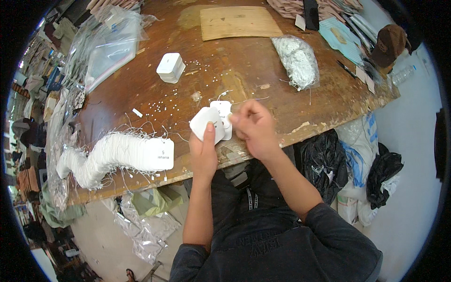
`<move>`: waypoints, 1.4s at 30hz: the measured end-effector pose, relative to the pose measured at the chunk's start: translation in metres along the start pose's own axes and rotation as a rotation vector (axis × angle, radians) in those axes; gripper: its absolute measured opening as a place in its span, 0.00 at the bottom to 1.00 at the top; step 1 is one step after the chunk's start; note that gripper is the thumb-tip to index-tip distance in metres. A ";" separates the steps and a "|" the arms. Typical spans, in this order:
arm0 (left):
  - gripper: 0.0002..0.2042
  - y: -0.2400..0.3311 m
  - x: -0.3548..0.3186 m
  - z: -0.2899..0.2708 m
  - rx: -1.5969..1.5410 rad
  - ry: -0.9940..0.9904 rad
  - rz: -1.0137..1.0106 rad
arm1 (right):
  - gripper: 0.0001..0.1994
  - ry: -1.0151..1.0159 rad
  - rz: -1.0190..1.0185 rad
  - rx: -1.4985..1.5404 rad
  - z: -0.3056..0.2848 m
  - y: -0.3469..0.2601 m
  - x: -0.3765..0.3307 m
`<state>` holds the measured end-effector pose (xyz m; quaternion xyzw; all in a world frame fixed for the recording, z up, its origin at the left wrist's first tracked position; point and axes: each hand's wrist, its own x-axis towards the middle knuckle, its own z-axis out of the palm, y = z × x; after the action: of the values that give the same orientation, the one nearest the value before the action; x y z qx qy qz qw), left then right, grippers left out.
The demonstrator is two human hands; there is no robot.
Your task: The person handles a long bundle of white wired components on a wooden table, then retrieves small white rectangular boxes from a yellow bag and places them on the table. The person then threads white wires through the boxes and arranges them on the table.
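My left hand (203,152) is closed on a small stack of white hang tags (205,123), thumb pressed on top. Behind the stack shows another printed white tag (221,107) with a thin white string at its hole; whether it is held or lies on the table I cannot tell. Just right of it, my right hand (256,127) is closed in a pinch, its fingertips slightly blurred. What it pinches is too small to make out. To the left, a long fanned row of strung white tags (112,155) lies along the table's near edge.
A square pile of white tags (171,67) stands beyond scattered white bits. A plastic bag of white strings (296,61) lies at right, a wooden board (239,22) at the back. Clear plastic bags (108,51) cover the left side; a brown cap (389,44) sits far right.
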<state>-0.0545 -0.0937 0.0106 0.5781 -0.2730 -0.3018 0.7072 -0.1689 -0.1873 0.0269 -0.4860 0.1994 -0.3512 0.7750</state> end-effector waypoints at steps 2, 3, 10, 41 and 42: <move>0.17 0.003 -0.002 -0.001 0.071 -0.003 0.004 | 0.04 0.026 -0.038 -0.044 0.016 0.010 0.001; 0.17 0.004 -0.002 -0.002 0.119 0.007 -0.006 | 0.05 0.017 -0.058 -0.058 0.021 0.013 0.002; 0.24 -0.004 0.004 -0.006 -0.301 0.154 -0.076 | 0.09 0.126 -0.057 -0.189 0.026 0.017 -0.004; 0.16 0.004 0.002 -0.002 -0.394 0.123 0.046 | 0.05 0.202 -0.436 -0.693 0.036 0.021 -0.004; 0.15 0.004 0.002 -0.001 -0.386 0.118 0.060 | 0.05 0.202 -0.423 -0.685 0.036 0.020 -0.004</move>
<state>-0.0522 -0.0936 0.0142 0.4400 -0.1853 -0.2927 0.8284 -0.1408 -0.1567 0.0246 -0.7093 0.2752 -0.4620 0.4557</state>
